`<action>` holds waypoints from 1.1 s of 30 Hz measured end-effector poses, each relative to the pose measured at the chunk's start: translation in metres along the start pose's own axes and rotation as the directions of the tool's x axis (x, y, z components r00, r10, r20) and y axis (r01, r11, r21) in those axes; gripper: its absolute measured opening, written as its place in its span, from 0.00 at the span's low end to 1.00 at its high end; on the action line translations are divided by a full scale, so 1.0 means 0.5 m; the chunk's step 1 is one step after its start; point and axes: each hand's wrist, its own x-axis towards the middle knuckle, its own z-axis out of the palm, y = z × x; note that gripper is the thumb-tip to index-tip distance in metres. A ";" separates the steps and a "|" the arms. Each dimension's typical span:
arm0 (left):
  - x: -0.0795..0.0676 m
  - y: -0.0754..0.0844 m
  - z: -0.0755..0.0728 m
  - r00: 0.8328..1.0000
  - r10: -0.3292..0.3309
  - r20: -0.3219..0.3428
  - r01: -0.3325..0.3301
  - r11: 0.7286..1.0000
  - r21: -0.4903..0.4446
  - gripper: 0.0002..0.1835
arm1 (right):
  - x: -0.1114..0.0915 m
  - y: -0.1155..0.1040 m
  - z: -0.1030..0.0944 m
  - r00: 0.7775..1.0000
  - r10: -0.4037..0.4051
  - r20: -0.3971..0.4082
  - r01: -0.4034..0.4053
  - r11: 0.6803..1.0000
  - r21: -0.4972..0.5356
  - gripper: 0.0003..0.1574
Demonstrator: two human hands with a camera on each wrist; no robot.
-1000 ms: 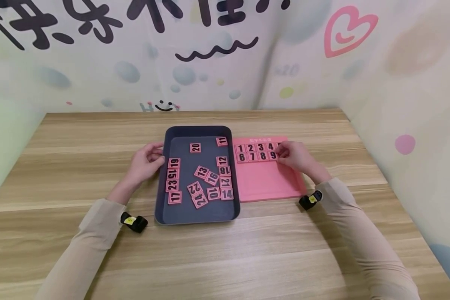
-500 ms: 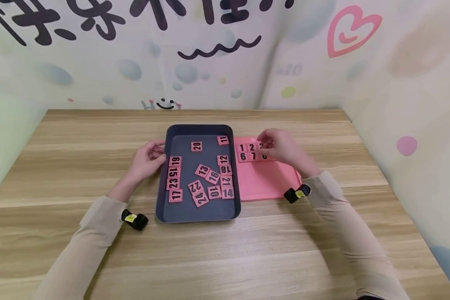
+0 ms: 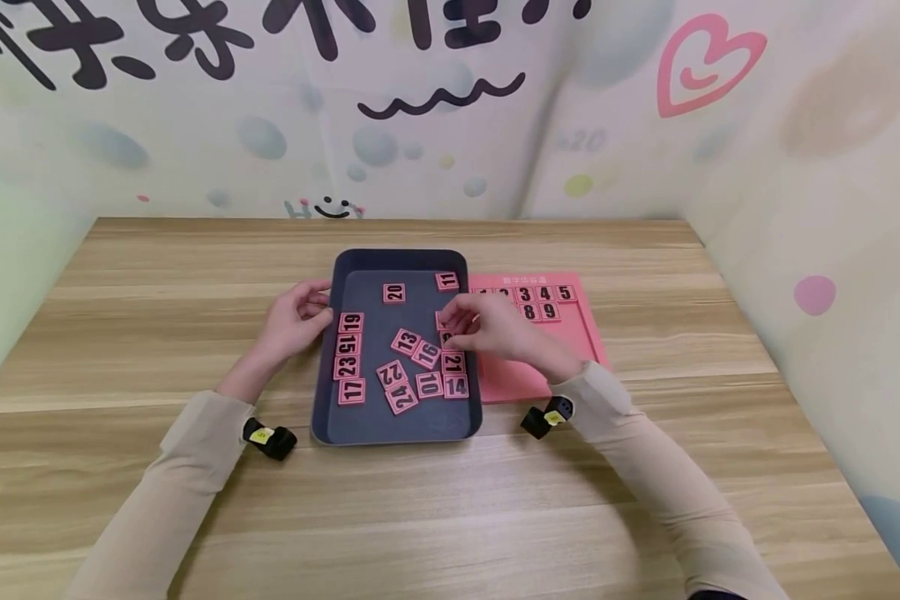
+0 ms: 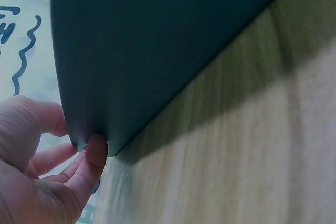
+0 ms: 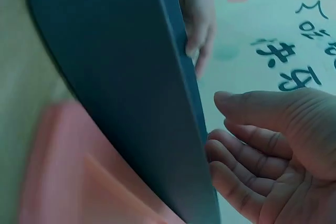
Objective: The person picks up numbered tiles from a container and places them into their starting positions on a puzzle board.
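Observation:
My left hand (image 3: 292,323) holds the left wall of a dark tray (image 3: 367,425), and its fingertips meet the tray's outer wall (image 4: 152,40) in the left wrist view. Pink number tiles lie scattered in the tray, such as the 20 tile (image 3: 393,292) and the 11 tile (image 3: 446,281). Over the tray's right rim reaches my right hand (image 3: 498,329), thumb and fingers apart, partly covering the tiles along that side. No tile shows between its fingers in the right wrist view. A pink board (image 3: 510,379) beside the tray carries tiles; the 5 tile (image 3: 565,292) ends its top row.
Tray and board sit side by side on a wooden table (image 3: 420,517). A printed wall covering (image 3: 270,167) rises behind the table's far edge. Black wrist cameras (image 3: 270,439) are strapped below both hands.
My right hand has moved left from the board's upper tiles to the tray's right side, uncovering the 3, 4, 5, 8 and 9 tiles. My left hand stays at the tray.

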 end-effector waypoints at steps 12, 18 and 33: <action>0.002 -0.002 0.002 1.000 -0.001 -0.003 0.001 1.000 -0.011 0.24 | -0.005 -0.027 0.052 0.972 -0.066 0.224 0.096 0.988 -0.125 0.13; 0.002 -0.005 0.003 1.000 -0.004 0.000 0.004 1.000 -0.017 0.23 | -0.008 -0.038 0.066 0.961 -0.074 0.265 0.140 0.960 -0.241 0.16; 0.001 -0.003 0.002 1.000 -0.001 -0.002 0.001 1.000 -0.015 0.24 | -0.015 -0.041 0.075 0.947 -0.111 0.300 0.208 0.926 -0.314 0.19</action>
